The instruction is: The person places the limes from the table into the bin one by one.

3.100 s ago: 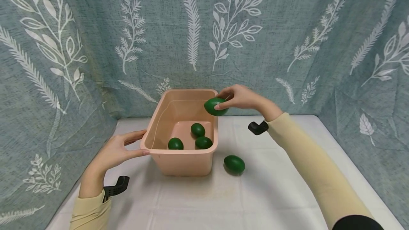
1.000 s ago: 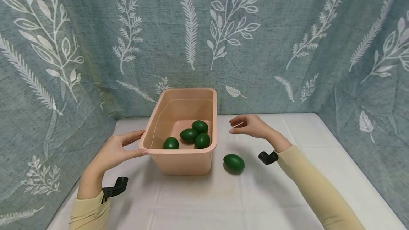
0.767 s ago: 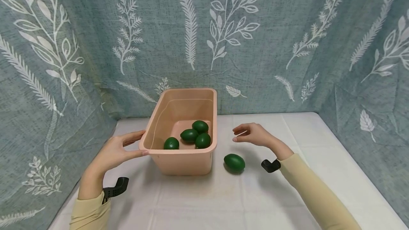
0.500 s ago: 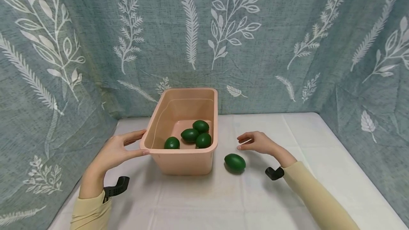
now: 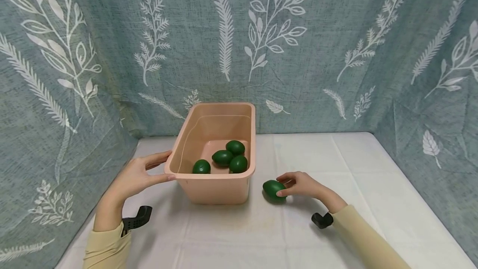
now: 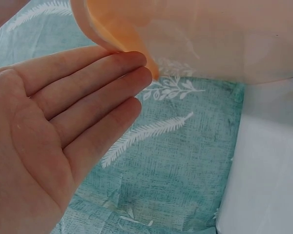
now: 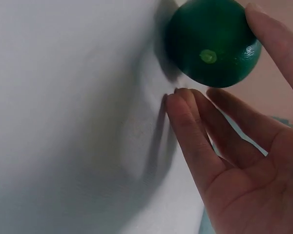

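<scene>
A pinkish-orange plastic bin (image 5: 214, 190) holds several dark green limes (image 5: 223, 158) on its floor. My left hand (image 5: 128, 179) touches the bin's near left corner, and the left wrist view shows straight fingers (image 6: 102, 87) against its wall. One lime (image 5: 271, 189) lies on the table just right of the bin. My right hand (image 5: 306, 188) is at that lime's right side, thumb and fingers spread about its end. In the right wrist view, the thumb (image 7: 276, 41) is at the lime's edge, while the other fingers stand a little apart from it.
A white cloth (image 5: 224, 240) covers the table. Blue-green curtains (image 5: 298, 74) with white leaf patterns stand behind it and at both sides. Black bands with small mounts (image 5: 138, 218) sit on both wrists.
Earlier, my right hand held a lime over the bin's right rim; that lime is now inside with the others. The hand has since come down and nearer, to the lime on the table. My left hand stayed.
</scene>
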Tool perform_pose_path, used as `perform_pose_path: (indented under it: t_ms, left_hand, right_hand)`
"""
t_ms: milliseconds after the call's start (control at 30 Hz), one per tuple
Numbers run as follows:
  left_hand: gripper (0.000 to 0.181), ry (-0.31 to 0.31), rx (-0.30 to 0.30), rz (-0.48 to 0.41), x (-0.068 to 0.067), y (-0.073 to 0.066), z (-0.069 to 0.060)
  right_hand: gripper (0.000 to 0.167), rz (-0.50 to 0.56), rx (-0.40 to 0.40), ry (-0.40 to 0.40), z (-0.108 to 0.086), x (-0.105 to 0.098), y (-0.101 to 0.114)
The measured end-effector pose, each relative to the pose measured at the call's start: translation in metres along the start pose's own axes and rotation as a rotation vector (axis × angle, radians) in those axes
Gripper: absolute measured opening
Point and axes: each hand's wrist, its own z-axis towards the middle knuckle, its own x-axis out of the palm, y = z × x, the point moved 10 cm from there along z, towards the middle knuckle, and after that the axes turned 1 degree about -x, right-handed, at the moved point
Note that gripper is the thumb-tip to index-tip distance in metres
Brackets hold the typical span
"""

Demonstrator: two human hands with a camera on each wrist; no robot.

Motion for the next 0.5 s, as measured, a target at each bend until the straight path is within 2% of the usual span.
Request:
perform_pose_path:
  t_ms: [500]
  left_hand:
    - [0.071, 0.015, -0.013, -0.01, 0.0015, 0.0003, -0.0008]
  right_hand:
    - [0.054, -0.008, 0.03, -0.012, 0.0006, 0.0078, -0.0027]
